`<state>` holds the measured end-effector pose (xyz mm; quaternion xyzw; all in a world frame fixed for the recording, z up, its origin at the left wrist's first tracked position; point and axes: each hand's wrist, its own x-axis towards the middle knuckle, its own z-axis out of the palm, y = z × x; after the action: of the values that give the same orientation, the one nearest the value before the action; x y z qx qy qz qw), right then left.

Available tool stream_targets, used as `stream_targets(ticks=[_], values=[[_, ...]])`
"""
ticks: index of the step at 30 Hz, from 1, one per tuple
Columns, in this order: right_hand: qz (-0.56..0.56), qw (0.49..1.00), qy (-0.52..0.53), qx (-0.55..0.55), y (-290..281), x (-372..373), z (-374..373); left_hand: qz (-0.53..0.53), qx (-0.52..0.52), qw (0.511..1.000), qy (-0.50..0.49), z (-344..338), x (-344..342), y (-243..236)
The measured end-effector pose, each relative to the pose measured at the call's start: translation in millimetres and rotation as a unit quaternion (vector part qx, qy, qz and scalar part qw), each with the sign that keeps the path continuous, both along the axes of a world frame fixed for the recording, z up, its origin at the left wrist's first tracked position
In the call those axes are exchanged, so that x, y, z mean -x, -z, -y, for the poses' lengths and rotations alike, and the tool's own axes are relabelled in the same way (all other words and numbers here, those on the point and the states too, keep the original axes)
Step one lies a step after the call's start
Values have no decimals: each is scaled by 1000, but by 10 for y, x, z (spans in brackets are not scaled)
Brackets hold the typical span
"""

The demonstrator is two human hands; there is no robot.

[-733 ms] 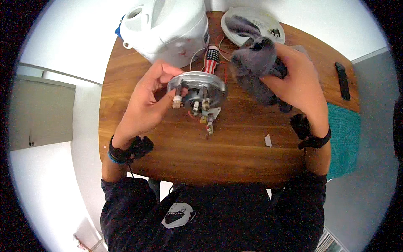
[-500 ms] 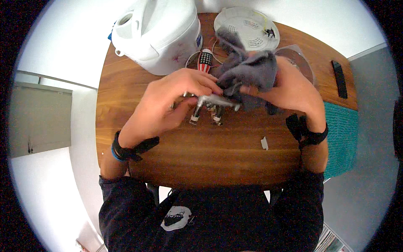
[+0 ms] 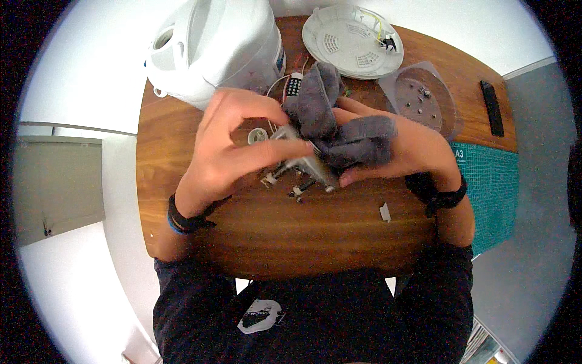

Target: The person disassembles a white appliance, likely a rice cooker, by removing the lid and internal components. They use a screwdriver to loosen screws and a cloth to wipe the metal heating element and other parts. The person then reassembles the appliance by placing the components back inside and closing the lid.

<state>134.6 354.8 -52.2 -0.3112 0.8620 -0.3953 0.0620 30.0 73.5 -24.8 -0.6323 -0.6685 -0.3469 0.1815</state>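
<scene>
Cooker body (image 3: 215,45) far left on bench (image 3: 303,242); lid (image 3: 353,41) far centre, disc (image 3: 423,97) to its right; remote (image 3: 491,108) right edge, mat (image 3: 491,194) beside bench.

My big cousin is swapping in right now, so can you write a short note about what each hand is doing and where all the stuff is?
Left hand: gripping the round metal plate with wires and small connectors, held just above the brown wooden table.
Right hand: pressing the crumpled grey cloth against that plate.
Nearby: white rounded plastic appliance body at the far left, white round plastic cover at the far middle, clear round disc to its right, black slim bar at the right edge, small white scrap on the wood.
Done: the appliance is apart.
Left: cannot tell how clean the plate is; parts lie separate.
</scene>
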Motion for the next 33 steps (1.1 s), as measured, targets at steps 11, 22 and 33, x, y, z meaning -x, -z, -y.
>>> stream_targets(ticks=[11,22,33], values=[[-65,996,-31,44,54,73,206,179,56,982,-25,127,-69,-37],[-150,982,113,-5,-161,-77,355,124,-72,989,19,220,88,69],[-270,911,222,-218,-307,-102,151,784,24,594,178,44,93,106]])
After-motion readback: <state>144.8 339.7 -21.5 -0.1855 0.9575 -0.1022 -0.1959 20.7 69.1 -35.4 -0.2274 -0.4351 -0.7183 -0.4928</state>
